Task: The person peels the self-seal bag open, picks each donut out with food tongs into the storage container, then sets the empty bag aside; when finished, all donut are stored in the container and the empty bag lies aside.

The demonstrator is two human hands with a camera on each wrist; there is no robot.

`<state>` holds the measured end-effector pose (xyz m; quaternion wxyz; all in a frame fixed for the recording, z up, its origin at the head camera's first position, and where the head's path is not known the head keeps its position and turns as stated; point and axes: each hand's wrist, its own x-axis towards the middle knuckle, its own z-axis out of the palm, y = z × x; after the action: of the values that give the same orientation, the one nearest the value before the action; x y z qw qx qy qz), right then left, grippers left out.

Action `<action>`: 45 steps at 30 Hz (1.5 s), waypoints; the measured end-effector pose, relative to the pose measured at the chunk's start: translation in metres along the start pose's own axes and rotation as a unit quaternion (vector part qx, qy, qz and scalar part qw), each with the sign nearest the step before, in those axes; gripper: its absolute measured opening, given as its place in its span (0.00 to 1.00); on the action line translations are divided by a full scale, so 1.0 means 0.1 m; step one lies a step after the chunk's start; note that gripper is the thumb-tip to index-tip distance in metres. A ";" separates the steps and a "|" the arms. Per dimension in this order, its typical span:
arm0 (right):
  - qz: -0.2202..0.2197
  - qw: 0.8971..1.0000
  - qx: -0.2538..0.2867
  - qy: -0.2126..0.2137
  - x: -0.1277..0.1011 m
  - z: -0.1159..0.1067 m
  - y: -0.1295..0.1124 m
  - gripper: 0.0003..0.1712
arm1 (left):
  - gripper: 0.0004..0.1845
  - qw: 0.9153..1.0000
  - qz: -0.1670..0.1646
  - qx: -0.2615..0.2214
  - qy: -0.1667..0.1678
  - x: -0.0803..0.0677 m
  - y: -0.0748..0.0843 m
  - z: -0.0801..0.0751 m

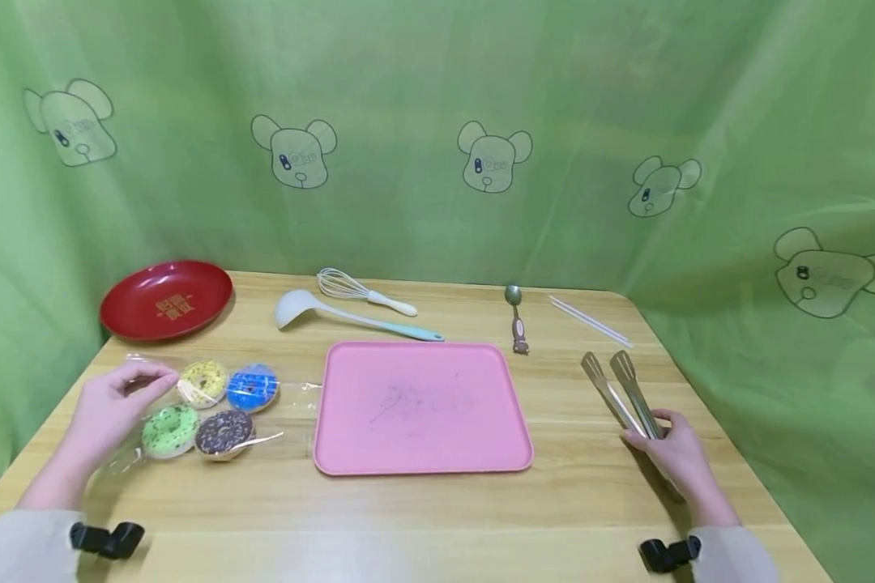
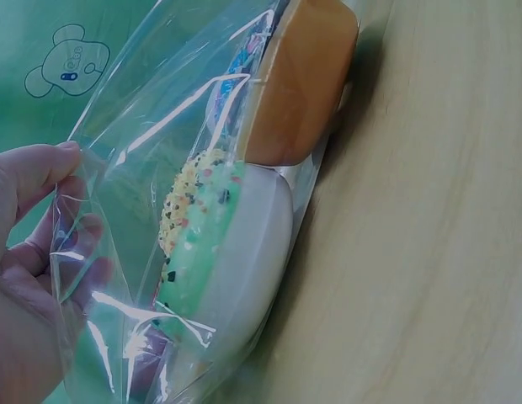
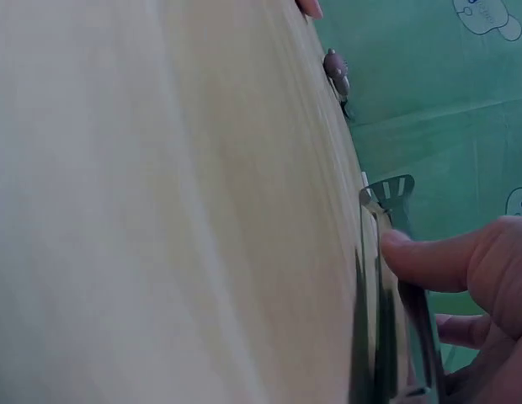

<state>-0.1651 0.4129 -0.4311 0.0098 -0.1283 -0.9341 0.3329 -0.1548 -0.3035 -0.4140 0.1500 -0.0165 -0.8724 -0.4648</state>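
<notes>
Soft, even, bright light with weak shadows; glare streaks on the clear plastic bag (image 2: 151,210); both wrist views are blurred.

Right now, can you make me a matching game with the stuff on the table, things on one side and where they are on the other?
Things:
1. red plate
2. metal tongs
3. bag of doughnuts
4. pink tray

Places:
A. middle of the table
B. pinched at its edge by the left hand
C. far left corner of the table
D. under the fingers of the right hand

Pairs: 1-C, 2-D, 3-B, 4-A
</notes>
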 end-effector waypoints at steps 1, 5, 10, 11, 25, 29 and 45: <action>-0.003 1.000 0.000 0.002 0.01 0.01 0.00 0.47 | 0.15 1.000 0.000 0.000 0.000 0.00 0.00 0.00; -0.005 1.000 0.004 0.014 0.05 0.03 0.01 0.45 | 0.15 1.000 0.002 0.000 -0.002 0.00 0.00 0.00; -0.001 0.999 0.003 0.039 0.08 0.05 0.01 0.41 | 0.13 1.000 0.014 -0.005 0.000 0.00 -0.02 0.00; 0.000 0.999 0.004 0.048 0.08 0.05 0.02 0.40 | 0.13 1.000 0.017 -0.005 0.001 0.00 -0.02 0.00; -0.100 0.993 0.025 0.052 -0.02 0.08 -0.20 0.36 | 0.13 1.000 0.022 0.020 -0.005 -0.01 -0.04 0.00; -0.124 0.990 0.038 0.049 -0.02 0.11 -0.34 0.35 | 0.14 1.000 0.022 0.022 -0.003 0.00 -0.02 0.00; -0.180 0.977 0.110 -0.001 -0.15 0.34 -1.05 0.32 | 0.13 0.999 0.033 0.025 0.002 0.01 0.02 0.00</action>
<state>-0.1781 0.3101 -0.3910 0.0832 0.0443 -0.8996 0.4265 -0.1556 -0.3023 -0.4121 0.1675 -0.0402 -0.8825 -0.4375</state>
